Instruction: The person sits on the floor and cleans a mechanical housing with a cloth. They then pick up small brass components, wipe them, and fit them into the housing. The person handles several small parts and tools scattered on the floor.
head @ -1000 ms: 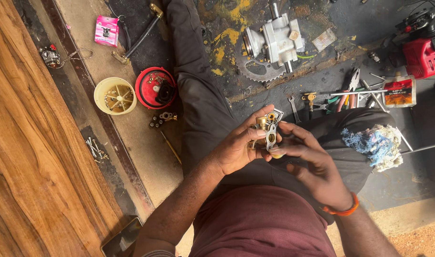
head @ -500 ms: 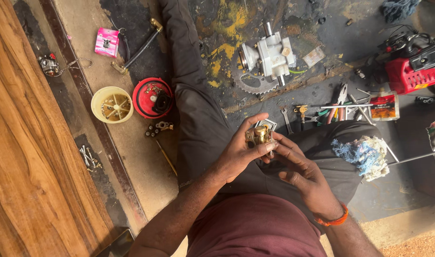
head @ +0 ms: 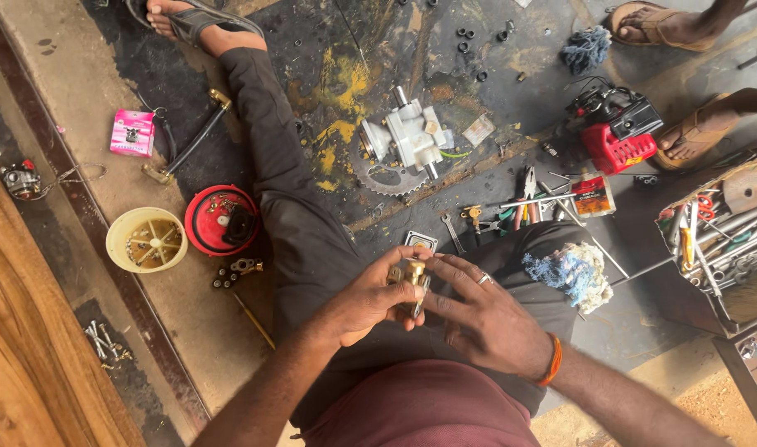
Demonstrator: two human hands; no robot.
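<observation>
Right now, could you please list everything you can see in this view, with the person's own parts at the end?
small metal part: one, brass and silver, held between both hands
white engine casing: one, on the dark floor, top centre
toothed sprocket: one, grey, below the casing
red cover: one, left of the leg
cream bowl: one, left of the red cover
pink box: one, upper left
red engine: one, upper right
blue-white rag: one, on the right knee
tool tray: one, right edge
sandalled feet of others: two, top right
left hand: gripping the part
right hand: orange wristband, fingers on the part
</observation>
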